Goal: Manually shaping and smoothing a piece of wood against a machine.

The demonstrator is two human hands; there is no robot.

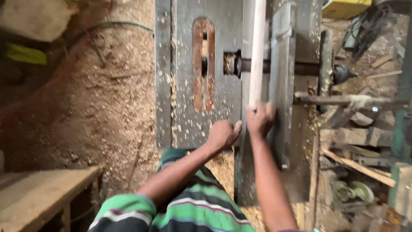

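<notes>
A long pale wooden strip (257, 51) lies lengthwise on the grey metal machine table (184, 86), running from the far edge of the view down toward the person, just beside an upright grey metal fence (281, 77) on its right. The right hand (259, 119) is closed over the near end of the strip, fingers curled on top and pressing it against the table — the picture is blurred here, so the exact grip is hard to read. The left hand (223, 134) rests on the table surface just left of the strip, loosely fisted with the thumb stuck out toward the wood; whether it touches the strip cannot be told. Farther up the table, left of the strip, a rusty oval slot (203, 64) opens in the metal, and a dark horizontal shaft (279, 66) crosses behind the strip and fence. Wood shavings speckle the table, and sawdust (111, 99) lies thick over the ground at left. A wooden bench (38, 195) stands at lower left, loose timber offcuts (356, 165) are piled at right — and the person's green striped garment (189, 206) fills the bottom.
</notes>
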